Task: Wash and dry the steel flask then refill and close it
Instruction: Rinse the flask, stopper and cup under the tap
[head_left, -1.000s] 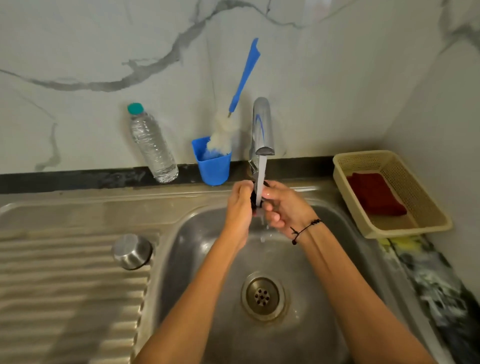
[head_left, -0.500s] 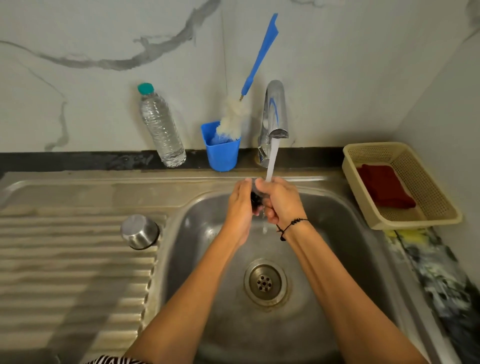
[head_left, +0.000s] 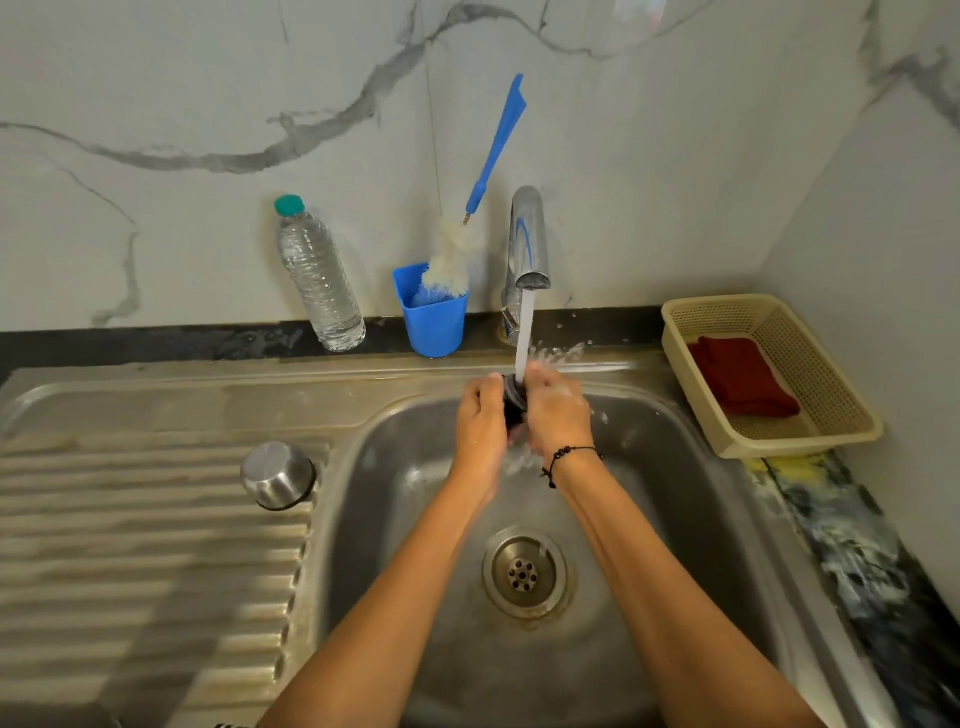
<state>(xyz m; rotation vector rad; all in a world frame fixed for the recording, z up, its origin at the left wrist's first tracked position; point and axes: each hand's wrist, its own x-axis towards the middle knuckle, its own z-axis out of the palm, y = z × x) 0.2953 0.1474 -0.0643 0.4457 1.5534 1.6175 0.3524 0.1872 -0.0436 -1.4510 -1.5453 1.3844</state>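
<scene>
Right now both my hands are up under the running tap (head_left: 529, 244), over the back of the sink (head_left: 395, 467). My left hand (head_left: 480, 421) and my right hand (head_left: 558, 415) close in from either side on a small dark piece (head_left: 513, 400), fingers curled round it, and the stream of water (head_left: 523, 332) falls straight onto it and splashes off my right knuckles. What the dark piece is exactly I cannot tell; only a sliver shows between my hands. A black beaded cord (head_left: 569, 457) sits on my right wrist.

A steel cup-shaped cap (head_left: 278, 474) rests upside down on the ribbed draining board (head_left: 130, 545), just beside the sink's left rim. The body of the flask is nowhere I can make out.

Along the back ledge stand a clear plastic bottle (head_left: 319, 275) with a teal cap and a blue cup (head_left: 434, 317) with a bottle brush (head_left: 470, 228) leaning in it. On the worktop (head_left: 857, 561) to the right, a beige basket (head_left: 810, 415) holds a folded red cloth (head_left: 740, 376).
</scene>
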